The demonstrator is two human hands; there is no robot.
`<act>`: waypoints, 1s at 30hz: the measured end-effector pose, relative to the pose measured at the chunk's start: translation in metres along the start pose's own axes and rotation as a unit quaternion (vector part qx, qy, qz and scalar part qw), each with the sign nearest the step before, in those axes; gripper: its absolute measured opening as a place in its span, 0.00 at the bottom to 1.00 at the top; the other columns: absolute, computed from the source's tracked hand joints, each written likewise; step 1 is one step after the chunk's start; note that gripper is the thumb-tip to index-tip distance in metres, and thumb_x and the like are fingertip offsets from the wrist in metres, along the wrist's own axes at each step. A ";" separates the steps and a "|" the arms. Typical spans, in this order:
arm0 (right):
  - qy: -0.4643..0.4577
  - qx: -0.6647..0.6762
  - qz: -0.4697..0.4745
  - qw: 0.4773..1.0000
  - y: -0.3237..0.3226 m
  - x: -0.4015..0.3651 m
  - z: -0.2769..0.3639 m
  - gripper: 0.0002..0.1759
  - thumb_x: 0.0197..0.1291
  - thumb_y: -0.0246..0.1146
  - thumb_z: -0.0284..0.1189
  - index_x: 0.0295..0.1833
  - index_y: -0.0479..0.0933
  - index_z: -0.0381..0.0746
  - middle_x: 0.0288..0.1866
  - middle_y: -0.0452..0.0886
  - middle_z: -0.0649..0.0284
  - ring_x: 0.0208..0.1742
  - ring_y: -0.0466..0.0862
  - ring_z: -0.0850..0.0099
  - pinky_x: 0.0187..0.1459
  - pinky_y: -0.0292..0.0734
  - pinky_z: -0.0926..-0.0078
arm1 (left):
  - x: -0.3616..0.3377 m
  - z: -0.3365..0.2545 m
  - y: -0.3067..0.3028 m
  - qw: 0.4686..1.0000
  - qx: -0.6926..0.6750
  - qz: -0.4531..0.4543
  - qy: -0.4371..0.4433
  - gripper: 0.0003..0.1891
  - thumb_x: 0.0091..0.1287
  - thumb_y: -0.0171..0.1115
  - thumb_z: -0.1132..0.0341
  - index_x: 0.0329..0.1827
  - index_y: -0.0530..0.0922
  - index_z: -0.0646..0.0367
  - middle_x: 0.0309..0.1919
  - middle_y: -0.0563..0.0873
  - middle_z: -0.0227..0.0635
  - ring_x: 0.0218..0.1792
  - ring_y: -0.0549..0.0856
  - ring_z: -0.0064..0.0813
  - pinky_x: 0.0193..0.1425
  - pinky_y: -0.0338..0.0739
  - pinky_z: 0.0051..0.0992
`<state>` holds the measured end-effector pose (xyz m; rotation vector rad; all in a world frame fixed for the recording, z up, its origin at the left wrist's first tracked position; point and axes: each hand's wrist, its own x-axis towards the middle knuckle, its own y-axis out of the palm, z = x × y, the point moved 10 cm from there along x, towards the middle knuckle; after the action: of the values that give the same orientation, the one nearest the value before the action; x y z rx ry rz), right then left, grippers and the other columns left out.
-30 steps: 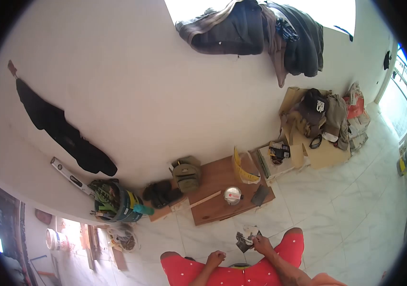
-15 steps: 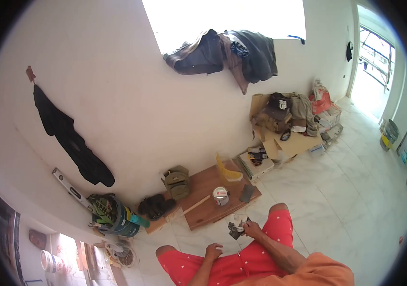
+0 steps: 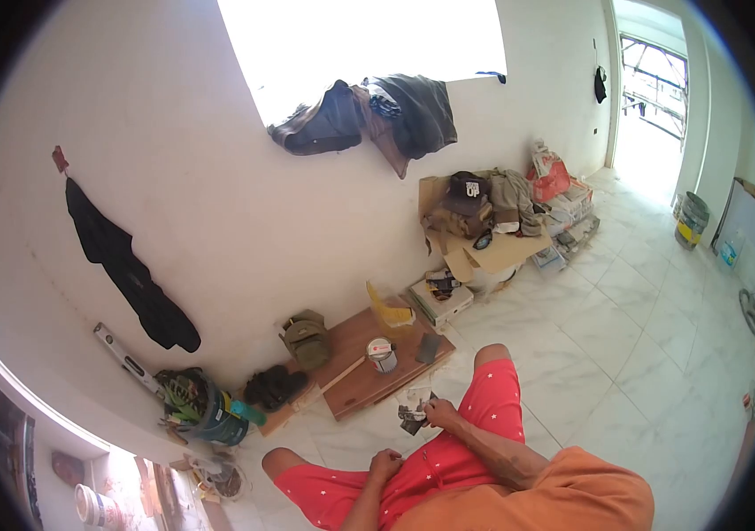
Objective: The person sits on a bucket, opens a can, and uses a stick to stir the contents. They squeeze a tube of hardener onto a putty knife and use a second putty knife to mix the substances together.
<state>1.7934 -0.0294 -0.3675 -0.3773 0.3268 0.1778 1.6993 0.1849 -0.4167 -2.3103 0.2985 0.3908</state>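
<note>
My right hand (image 3: 439,412) is closed on a dark flat piece (image 3: 411,427) with whitish smears on it, held low over the floor in front of my knees. I cannot tell what kind of piece it is. My left hand (image 3: 386,464) is curled closed against my red shorts, its fingertips mostly hidden. Just beyond the right hand lies a brown wooden board (image 3: 351,403) bearing an opened metal can (image 3: 382,355), a dark grey flat square (image 3: 429,348), a thin wooden stick (image 3: 343,375) and a curved yellow piece (image 3: 389,310).
An olive bag (image 3: 307,340) and dark shoes (image 3: 275,387) stand by the wall, beside a bucket (image 3: 218,416) of tools. At the right are a white box (image 3: 441,299) and cardboard (image 3: 506,252) with a cap (image 3: 466,192) and clothes. Another bucket (image 3: 691,219) stands near the doorway.
The view has swung right, so the room's contents appear further left. My left hand has turned, and the small whitish thing at its fingers no longer shows. The right hand keeps its piece.
</note>
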 end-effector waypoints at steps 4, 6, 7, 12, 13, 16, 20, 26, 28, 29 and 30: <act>-0.024 0.043 -0.024 0.998 -0.011 -0.012 0.012 0.21 0.74 0.53 0.38 0.45 0.80 0.29 0.30 0.86 0.55 0.27 0.90 0.68 0.25 0.82 0.73 | -0.025 -0.030 0.000 0.997 0.015 -0.047 0.058 0.13 0.63 0.66 0.61 0.44 0.87 0.59 0.38 0.90 0.45 0.44 0.90 0.43 0.51 0.82 0.38; -0.028 0.073 -0.029 0.997 -0.015 -0.017 0.019 0.21 0.74 0.53 0.38 0.44 0.80 0.29 0.29 0.86 0.55 0.26 0.90 0.68 0.24 0.82 0.73 | -0.032 -0.036 0.002 0.997 -0.022 -0.033 0.071 0.13 0.63 0.66 0.61 0.44 0.87 0.61 0.39 0.90 0.47 0.44 0.89 0.44 0.51 0.82 0.38; -0.039 0.067 -0.033 0.996 -0.018 -0.023 0.029 0.21 0.74 0.53 0.39 0.42 0.79 0.29 0.29 0.85 0.55 0.26 0.89 0.69 0.24 0.81 0.74 | -0.035 -0.040 0.003 0.996 -0.040 -0.026 0.077 0.13 0.63 0.66 0.62 0.44 0.87 0.61 0.39 0.90 0.48 0.44 0.89 0.44 0.51 0.82 0.39; -0.047 0.146 -0.031 0.988 -0.028 -0.047 0.059 0.21 0.74 0.54 0.39 0.40 0.78 0.30 0.28 0.85 0.56 0.26 0.89 0.70 0.24 0.79 0.75 | -0.041 -0.062 -0.018 0.992 -0.017 -0.083 0.094 0.12 0.64 0.66 0.63 0.43 0.87 0.63 0.37 0.90 0.47 0.40 0.90 0.44 0.48 0.82 0.37; -0.052 0.155 -0.032 0.986 -0.030 -0.046 0.060 0.21 0.74 0.54 0.39 0.40 0.78 0.30 0.28 0.85 0.56 0.26 0.89 0.70 0.24 0.78 0.75 | -0.039 -0.062 -0.023 0.990 -0.021 -0.100 0.097 0.12 0.65 0.66 0.63 0.43 0.87 0.63 0.36 0.90 0.46 0.40 0.90 0.43 0.47 0.82 0.36; -0.035 0.177 -0.045 0.983 -0.032 -0.042 0.054 0.22 0.73 0.54 0.39 0.44 0.79 0.28 0.30 0.85 0.55 0.27 0.89 0.68 0.26 0.81 0.73 | -0.028 -0.046 -0.023 0.992 -0.101 -0.067 0.021 0.12 0.66 0.66 0.64 0.43 0.87 0.64 0.33 0.91 0.43 0.35 0.90 0.34 0.43 0.82 0.31; -0.029 0.174 -0.044 0.983 -0.025 -0.040 0.052 0.21 0.73 0.55 0.39 0.42 0.79 0.28 0.30 0.85 0.55 0.27 0.89 0.68 0.26 0.81 0.74 | -0.030 -0.043 -0.018 0.990 -0.127 -0.057 -0.001 0.11 0.66 0.68 0.63 0.41 0.87 0.64 0.29 0.90 0.37 0.29 0.87 0.22 0.37 0.80 0.25; -0.028 0.193 -0.038 0.980 -0.014 -0.036 0.057 0.21 0.74 0.55 0.38 0.40 0.78 0.28 0.29 0.84 0.56 0.27 0.89 0.68 0.26 0.79 0.75 | -0.025 -0.036 -0.022 0.992 -0.092 -0.085 -0.026 0.15 0.66 0.71 0.58 0.35 0.87 0.64 0.25 0.89 0.32 0.24 0.83 0.16 0.30 0.77 0.22; -0.023 0.184 -0.033 0.982 -0.011 -0.032 0.057 0.21 0.73 0.56 0.38 0.41 0.78 0.27 0.30 0.84 0.56 0.27 0.89 0.68 0.25 0.79 0.75 | -0.025 -0.034 -0.024 0.986 -0.131 -0.098 -0.043 0.16 0.67 0.70 0.56 0.33 0.86 0.63 0.23 0.88 0.33 0.23 0.84 0.19 0.30 0.78 0.24; -0.020 0.179 -0.032 0.983 -0.010 -0.030 0.057 0.21 0.73 0.56 0.38 0.41 0.78 0.27 0.30 0.84 0.55 0.27 0.89 0.68 0.25 0.79 0.75 | -0.024 -0.034 -0.027 0.982 -0.150 -0.105 -0.052 0.17 0.67 0.70 0.55 0.32 0.85 0.63 0.22 0.87 0.33 0.23 0.85 0.21 0.30 0.78 0.26; -0.021 0.190 -0.035 0.981 -0.010 -0.028 0.056 0.21 0.73 0.56 0.39 0.41 0.78 0.28 0.29 0.84 0.56 0.27 0.89 0.68 0.26 0.79 0.74 | -0.022 -0.029 -0.026 0.970 -0.212 -0.099 -0.070 0.17 0.68 0.69 0.55 0.31 0.85 0.62 0.22 0.86 0.32 0.23 0.84 0.21 0.28 0.77 0.26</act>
<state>1.7857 -0.0196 -0.3054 -0.0073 0.2974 0.0520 1.6932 0.1839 -0.3726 -2.6792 -0.0993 0.5561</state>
